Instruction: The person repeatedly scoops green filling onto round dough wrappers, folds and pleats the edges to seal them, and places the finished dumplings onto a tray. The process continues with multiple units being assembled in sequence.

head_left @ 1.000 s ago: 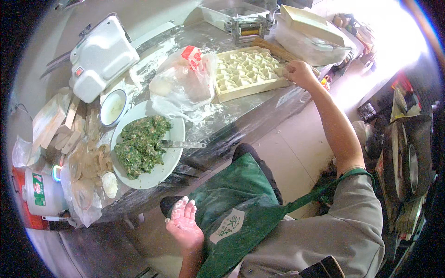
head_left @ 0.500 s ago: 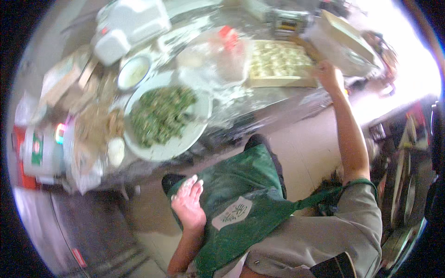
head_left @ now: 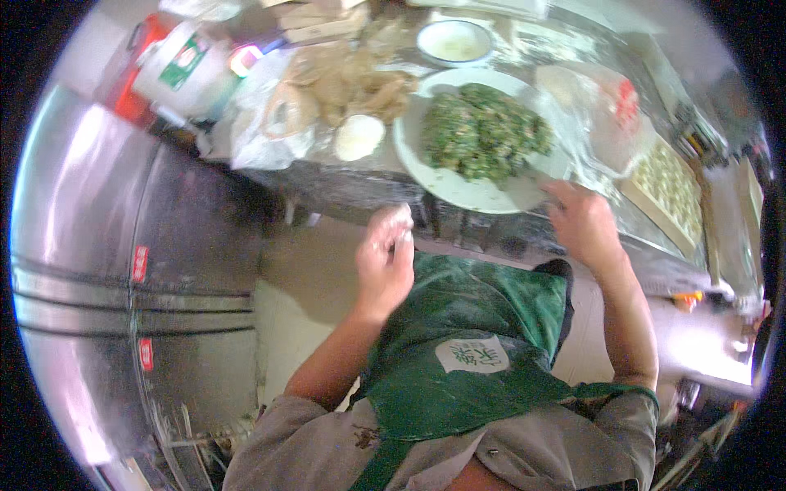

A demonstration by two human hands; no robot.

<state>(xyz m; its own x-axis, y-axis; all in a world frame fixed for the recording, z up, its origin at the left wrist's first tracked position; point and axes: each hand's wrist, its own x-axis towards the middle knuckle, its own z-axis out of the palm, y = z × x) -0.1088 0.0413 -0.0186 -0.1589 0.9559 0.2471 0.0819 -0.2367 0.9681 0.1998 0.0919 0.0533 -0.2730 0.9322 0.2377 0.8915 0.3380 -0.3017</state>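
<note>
A big white bowl (head_left: 413,168) on the worktable holds chopped green filling (head_left: 483,131). By its near right rim is my right hand (head_left: 585,221), fingers closed round the handle of a grey metal spoon (head_left: 534,173) whose other end is sunk in the filling. My left hand (head_left: 385,258), dusted with flour, hovers before the table edge above my green apron (head_left: 475,303). Its fingers curl loosely, apart from the thumb, and nothing shows in it. Left of the bowl sits a round white ball of dough (head_left: 359,137).
At the right stands a wooden tray (head_left: 659,214) of small pale dumplings, beside a clear plastic bag (head_left: 610,123) with red print. A blue-rimmed bowl (head_left: 454,42) is behind. Crumpled brown bags (head_left: 352,86) and a white bucket (head_left: 184,69) lie left. A steel cabinet (head_left: 196,237) stands left.
The view has swung left. My right hand has gone from the dumpling tray to the spoon at the big bowl. My left hand has risen towards the table, its fingers now more curled.
</note>
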